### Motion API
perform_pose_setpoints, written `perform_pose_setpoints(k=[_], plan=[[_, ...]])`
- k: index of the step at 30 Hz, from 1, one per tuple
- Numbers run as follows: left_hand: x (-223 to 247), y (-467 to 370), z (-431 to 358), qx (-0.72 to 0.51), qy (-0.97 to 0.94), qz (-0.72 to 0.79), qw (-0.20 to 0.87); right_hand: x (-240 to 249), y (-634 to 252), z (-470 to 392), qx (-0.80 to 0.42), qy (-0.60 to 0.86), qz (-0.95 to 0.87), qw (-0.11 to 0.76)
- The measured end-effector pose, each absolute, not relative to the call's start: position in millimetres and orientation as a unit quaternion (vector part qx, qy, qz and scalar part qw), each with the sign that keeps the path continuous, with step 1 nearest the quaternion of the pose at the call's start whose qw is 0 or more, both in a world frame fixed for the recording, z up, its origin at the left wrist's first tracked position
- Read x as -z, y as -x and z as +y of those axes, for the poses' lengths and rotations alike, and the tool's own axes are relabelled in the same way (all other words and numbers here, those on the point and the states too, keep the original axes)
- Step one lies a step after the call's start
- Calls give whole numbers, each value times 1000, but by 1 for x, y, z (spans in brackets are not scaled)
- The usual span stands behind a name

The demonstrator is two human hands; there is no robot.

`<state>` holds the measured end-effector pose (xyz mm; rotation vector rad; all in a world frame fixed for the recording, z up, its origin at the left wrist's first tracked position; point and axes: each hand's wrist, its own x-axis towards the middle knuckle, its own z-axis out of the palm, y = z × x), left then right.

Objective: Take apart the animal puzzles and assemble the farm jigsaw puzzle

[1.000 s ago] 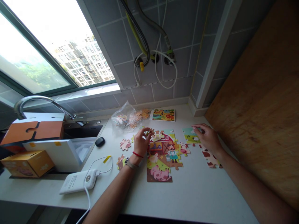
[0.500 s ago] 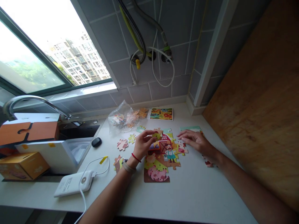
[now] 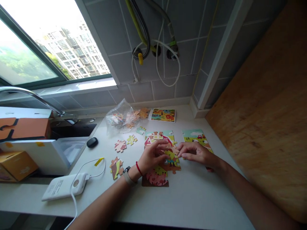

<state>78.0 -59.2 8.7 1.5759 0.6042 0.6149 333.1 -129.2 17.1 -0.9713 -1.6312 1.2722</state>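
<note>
My left hand (image 3: 151, 156) is over the partly joined farm jigsaw, thumb and fingers closed round the left side of a brown and yellow-green puzzle piece (image 3: 172, 150). From the right, my right hand (image 3: 197, 154) pinches the same piece at its edge. Beneath the hands lies the joined farm puzzle (image 3: 156, 179), with a red barn and pink pigs, partly covered by my left hand. Another joined section (image 3: 194, 134), with a red car and sheep, lies beyond my right hand. Loose puzzle pieces (image 3: 120, 146) lie left of the main section.
A clear plastic bag of pieces (image 3: 122, 119) and a picture card (image 3: 163, 115) lie at the back. On the left are a white power bank (image 3: 64, 187) with its cable, a black oval object (image 3: 92, 142), boxes (image 3: 32, 128) and a sink (image 3: 72, 130). A wooden panel (image 3: 259, 111) borders the right.
My left hand has moved slightly right and nearer me with the piece. My right hand has come down and left to meet it. The view has shifted slightly.
</note>
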Motion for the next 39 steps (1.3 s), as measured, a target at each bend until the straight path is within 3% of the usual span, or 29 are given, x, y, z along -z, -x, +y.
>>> perform_pose_setpoints(k=[7,11,13,17,20,29,39], plan=[[-7,-78,-62,-251,-739,228,582,-10,-321,-132,-557,440,-534,459],[-7,-76,-61,-239,-782,204,538,-13,-324,-132,-553,468,-541,427],[-6,-74,-57,-232,-827,192,475,-13,-332,-131,-521,506,-534,433],[-6,-72,-49,-244,-913,150,291,-8,-353,-124,-399,605,-439,531],[-7,-71,-45,-267,-924,136,238,-4,-364,-120,-344,637,-422,545],[-9,-72,-47,-280,-929,130,203,-4,-366,-132,-345,665,-505,428],[-3,-74,-46,-274,-927,130,221,8,-371,-137,-312,689,-526,389]])
